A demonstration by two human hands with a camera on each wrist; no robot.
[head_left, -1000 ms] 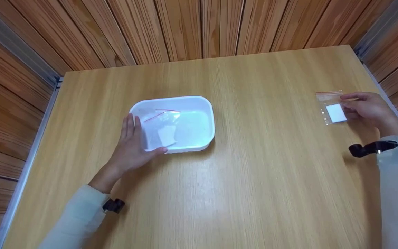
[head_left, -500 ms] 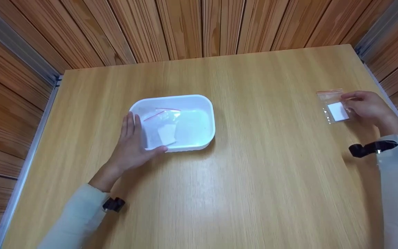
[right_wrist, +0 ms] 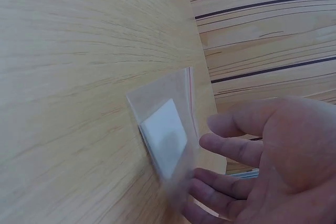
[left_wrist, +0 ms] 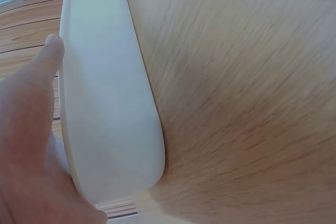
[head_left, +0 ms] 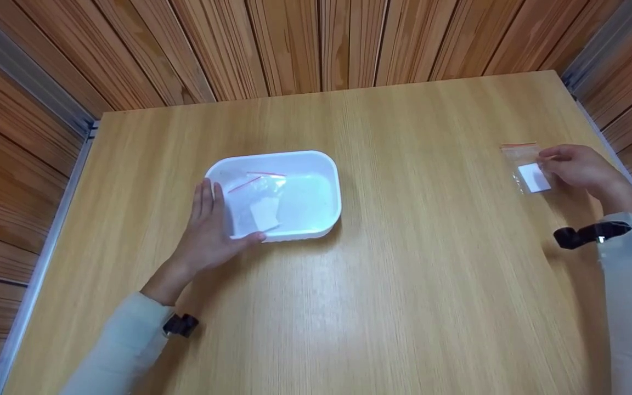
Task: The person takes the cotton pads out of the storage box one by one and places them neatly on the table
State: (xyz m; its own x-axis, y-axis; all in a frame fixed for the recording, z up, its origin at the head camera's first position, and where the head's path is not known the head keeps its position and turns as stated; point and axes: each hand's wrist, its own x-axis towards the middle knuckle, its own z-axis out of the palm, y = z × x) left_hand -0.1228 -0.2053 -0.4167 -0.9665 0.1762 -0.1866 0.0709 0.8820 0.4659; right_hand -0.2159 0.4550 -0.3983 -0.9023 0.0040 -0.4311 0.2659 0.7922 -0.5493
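We seem to be looking into a small booth or work bay: wood-grain plank panels (head_left: 305, 49) close in 3 sides of a pale wooden tabletop (head_left: 382, 307), and grey metal posts (head_left: 25, 71) stand at its 2 far corners. We cannot tell what kind of building surrounds it.

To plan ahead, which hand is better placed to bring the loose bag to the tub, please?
Probably the right hand: it touches that bag, while the left hand is across at the tub.
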